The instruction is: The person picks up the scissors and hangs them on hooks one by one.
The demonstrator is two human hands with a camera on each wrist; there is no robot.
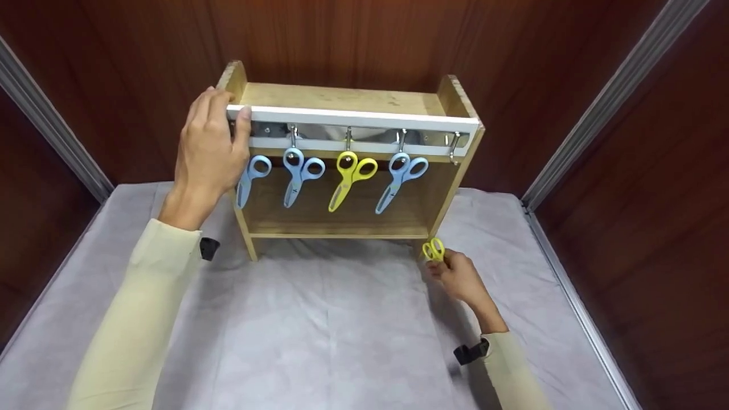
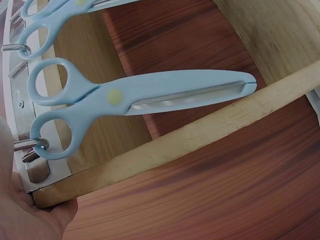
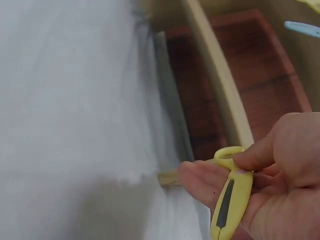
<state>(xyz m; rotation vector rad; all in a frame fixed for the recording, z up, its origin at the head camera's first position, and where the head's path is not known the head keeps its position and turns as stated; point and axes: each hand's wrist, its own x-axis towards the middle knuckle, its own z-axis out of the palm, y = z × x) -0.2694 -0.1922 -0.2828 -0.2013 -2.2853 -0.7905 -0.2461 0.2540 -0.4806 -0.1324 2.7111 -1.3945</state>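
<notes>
My left hand point(image 1: 211, 145) grips the upper left corner of a wooden rack, its thumb over the white hook rail point(image 1: 353, 117). From the rail's metal hooks hang three pairs of blue scissors, one beside my left hand point(image 1: 244, 185), one further right point(image 1: 293, 176) and one right of centre point(image 1: 393, 182). A pair of yellow scissors point(image 1: 348, 179) hangs among them. In the left wrist view, the nearest blue scissors point(image 2: 115, 95) hang by one finger loop. Low by the rack's right leg, my right hand point(image 1: 460, 278) pinches another yellow pair of scissors point(image 3: 234, 195), loops up in the head view.
The wooden rack point(image 1: 342, 234) stands on a grey cloth point(image 1: 319, 336). At the rail's right end is another metal hook point(image 1: 454, 148). Dark reddish wood panels point(image 1: 353, 40) enclose the back and sides, with metal strips point(image 1: 586, 108) at the corners.
</notes>
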